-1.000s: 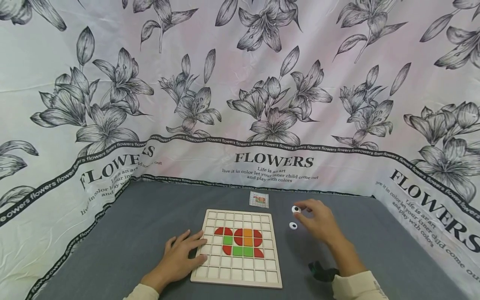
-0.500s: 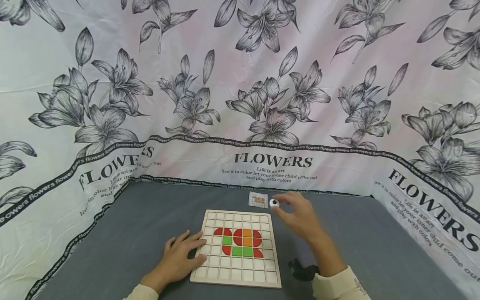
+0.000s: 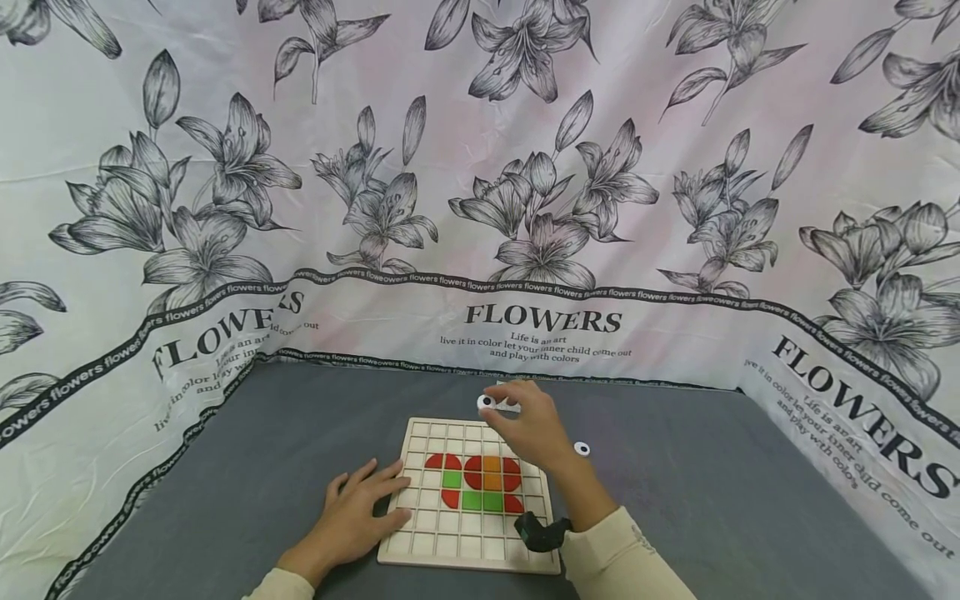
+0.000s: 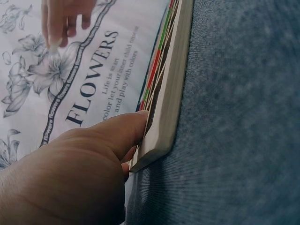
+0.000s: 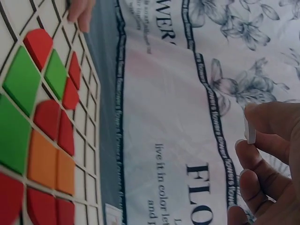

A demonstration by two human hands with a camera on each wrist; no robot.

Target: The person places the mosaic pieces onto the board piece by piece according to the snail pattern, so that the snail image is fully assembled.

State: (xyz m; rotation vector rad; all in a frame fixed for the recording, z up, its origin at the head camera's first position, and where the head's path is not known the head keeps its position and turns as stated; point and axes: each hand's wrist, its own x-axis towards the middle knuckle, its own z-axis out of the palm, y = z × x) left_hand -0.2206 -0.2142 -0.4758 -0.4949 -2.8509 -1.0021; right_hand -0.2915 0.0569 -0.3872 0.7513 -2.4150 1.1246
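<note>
My right hand [image 3: 531,425] pinches a small white disc with a black dot [image 3: 486,402], like an eye piece, between thumb and fingertips, above the far edge of a wooden grid board [image 3: 431,546]. Edge-on in the right wrist view, the white disc [image 5: 250,126] shows as a thin sliver. Red, green and orange tiles [image 3: 483,483] fill part of the board's grid. My left hand [image 3: 356,517] rests along the board's left edge, fingers extended and spread; in the left wrist view its thumb [image 4: 126,129] lies on the rim.
A second white eye disc [image 3: 582,448] lies on the grey cloth right of the board. The picture card [image 3: 512,407] behind the board is mostly hidden by my right hand. A black device [image 3: 542,532] sits at my right wrist, over the board's right edge. Flower-printed fabric [image 3: 547,325] walls the table.
My right hand has carried the white eye disc leftward from beside the other disc, past the card, to above the board's far edge. My left hand has stayed at the board's left edge.
</note>
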